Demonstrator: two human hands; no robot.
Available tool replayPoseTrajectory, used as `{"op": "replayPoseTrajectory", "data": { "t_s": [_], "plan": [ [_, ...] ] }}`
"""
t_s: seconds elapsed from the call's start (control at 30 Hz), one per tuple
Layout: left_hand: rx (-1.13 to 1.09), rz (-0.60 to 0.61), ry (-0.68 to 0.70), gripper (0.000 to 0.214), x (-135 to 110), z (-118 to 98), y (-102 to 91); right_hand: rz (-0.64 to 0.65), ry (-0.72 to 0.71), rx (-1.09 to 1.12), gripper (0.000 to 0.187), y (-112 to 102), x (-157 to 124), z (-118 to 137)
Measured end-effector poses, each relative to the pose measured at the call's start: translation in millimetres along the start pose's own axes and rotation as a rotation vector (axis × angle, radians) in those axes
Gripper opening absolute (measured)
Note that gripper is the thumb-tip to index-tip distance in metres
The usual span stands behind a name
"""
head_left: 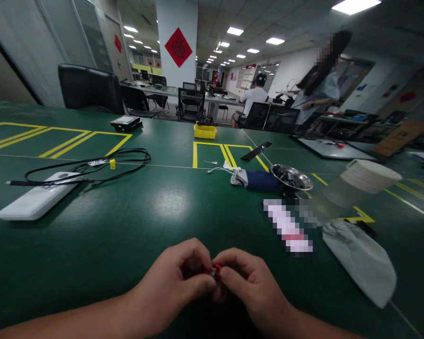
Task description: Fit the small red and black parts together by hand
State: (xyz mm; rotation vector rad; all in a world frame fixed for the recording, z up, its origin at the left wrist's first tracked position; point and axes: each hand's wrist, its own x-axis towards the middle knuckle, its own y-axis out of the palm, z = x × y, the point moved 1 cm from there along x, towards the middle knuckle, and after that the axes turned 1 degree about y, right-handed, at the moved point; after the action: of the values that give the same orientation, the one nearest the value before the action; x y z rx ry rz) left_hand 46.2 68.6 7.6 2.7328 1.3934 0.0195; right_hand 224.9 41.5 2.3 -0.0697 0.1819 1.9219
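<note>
My left hand (pixel 175 282) and my right hand (pixel 256 282) meet low in the middle of the head view, above the green table (pixel 127 240). Both are closed in a pinch around a small red and grey piece (pixel 217 269). Red shows on either side of a short grey part between the fingertips. Fingers cover most of it, so its kind cannot be made out. Just beyond the hands, the tabletop carries a blurred-out pink-white rectangle (pixel 288 227) to the right.
At left lie a white power bank (pixel 38 200) and a coiled black cable (pixel 127 153). Farther right are a blue pouch (pixel 261 181), a metal bowl (pixel 292 176), a lidded cup (pixel 353 188) and a grey pouch (pixel 362 259). A yellow box (pixel 205 132) sits behind. Two people are beyond the table.
</note>
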Motion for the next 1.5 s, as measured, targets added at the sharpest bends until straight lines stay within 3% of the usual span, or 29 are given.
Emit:
{"op": "replayPoseTrajectory", "data": {
  "t_s": [0.1, 0.33, 0.97, 1.5],
  "plan": [
    [-0.223, 0.021, -0.122, 0.015, 2, 0, 2.1, -0.018, -0.010, 0.111, 0.022, -3, 3, -3],
    [-0.450, -0.032, -0.244, 0.009, 4, -2, 2.8, 0.004, 0.051, 0.294, 0.017, -3, 6, -2],
    [-0.525, -0.074, -0.282, 0.010, 8, -2, -1.3, -0.120, 0.200, 0.504, 0.011, -10, 12, 3],
    [-0.513, -0.080, -0.315, 0.014, 9, -2, -1.4, -0.018, 0.227, 0.476, 0.010, -11, 12, 2]
  ]
}}
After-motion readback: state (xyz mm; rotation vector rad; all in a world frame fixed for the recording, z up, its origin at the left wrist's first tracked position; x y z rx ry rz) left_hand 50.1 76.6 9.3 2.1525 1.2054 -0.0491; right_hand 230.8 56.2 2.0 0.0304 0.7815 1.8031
